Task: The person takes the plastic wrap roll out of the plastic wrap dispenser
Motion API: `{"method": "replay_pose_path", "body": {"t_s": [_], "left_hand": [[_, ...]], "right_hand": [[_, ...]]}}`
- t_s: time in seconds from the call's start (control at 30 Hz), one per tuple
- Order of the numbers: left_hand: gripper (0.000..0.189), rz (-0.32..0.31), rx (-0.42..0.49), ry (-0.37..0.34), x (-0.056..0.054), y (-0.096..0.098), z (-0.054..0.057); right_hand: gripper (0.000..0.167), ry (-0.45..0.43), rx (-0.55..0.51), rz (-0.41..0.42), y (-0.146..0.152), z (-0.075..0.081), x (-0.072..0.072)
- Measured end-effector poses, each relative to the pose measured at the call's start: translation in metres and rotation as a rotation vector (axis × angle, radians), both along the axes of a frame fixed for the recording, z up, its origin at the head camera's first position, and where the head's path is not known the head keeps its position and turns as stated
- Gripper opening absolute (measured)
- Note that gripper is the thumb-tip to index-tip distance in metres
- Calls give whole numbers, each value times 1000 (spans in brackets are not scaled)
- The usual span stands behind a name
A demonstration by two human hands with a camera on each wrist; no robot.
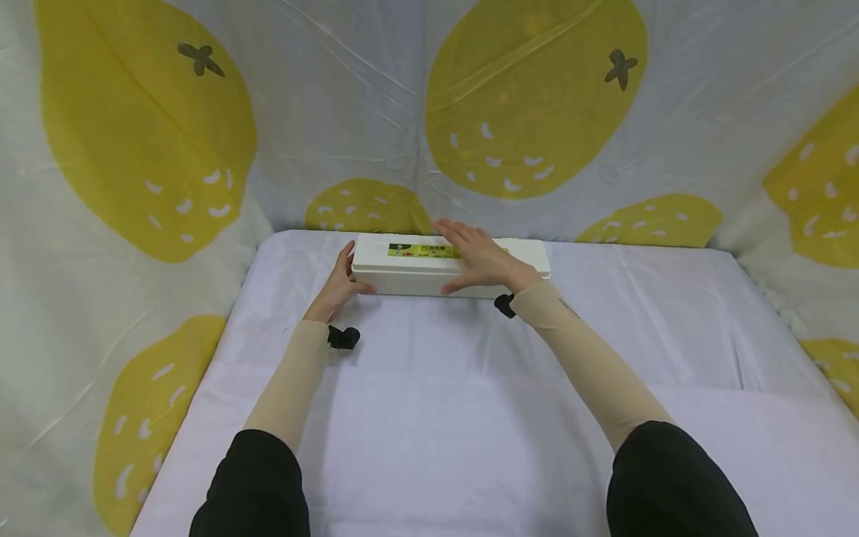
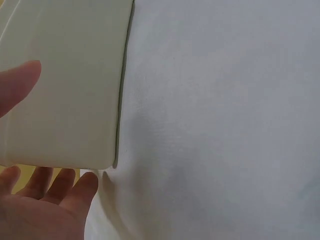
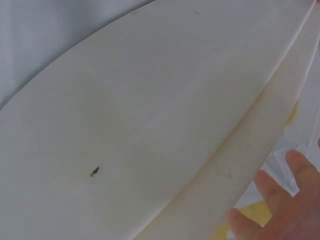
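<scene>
A long white lidded box [image 1: 409, 283] with a yellow-green label [image 1: 419, 250] on its lid lies crosswise at the back of the table. At its left end is my left hand [image 1: 340, 287], the thumb in front of the long side and the fingers along the short end. In the left wrist view, those fingertips come right up to the edge of the box [image 2: 70, 115]. My right hand [image 1: 485, 257] is spread over the right half of the lid, fingers extended and partly covering the label. In the right wrist view its fingers [image 3: 272, 192] lie past the lid's edge.
A white cloth covers the table [image 1: 429, 432]. Behind the box hangs a white curtain [image 1: 342, 97] with large yellow fruit prints, which also rises along both sides. Each wrist bears a small black camera mount [image 1: 344, 338].
</scene>
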State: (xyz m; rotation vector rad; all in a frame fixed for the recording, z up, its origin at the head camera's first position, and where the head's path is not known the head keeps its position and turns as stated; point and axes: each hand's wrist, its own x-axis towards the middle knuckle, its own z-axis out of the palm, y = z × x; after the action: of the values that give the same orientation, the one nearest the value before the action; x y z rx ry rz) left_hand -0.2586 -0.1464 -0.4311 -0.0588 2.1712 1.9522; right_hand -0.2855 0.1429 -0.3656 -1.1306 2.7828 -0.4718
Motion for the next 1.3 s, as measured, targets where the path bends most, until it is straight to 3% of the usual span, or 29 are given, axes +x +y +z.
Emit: {"method": "replay_pose_path", "body": {"t_s": [0.47,1.3], "left_hand": [[110,-23,-56,40,-7,-4,-7],[106,-49,-56,90,-16,-6,-14]], "right_hand": [[118,-45,34,-13,-12,-2,-8],[120,-146,63,-45,-18,-6,-17]]}}
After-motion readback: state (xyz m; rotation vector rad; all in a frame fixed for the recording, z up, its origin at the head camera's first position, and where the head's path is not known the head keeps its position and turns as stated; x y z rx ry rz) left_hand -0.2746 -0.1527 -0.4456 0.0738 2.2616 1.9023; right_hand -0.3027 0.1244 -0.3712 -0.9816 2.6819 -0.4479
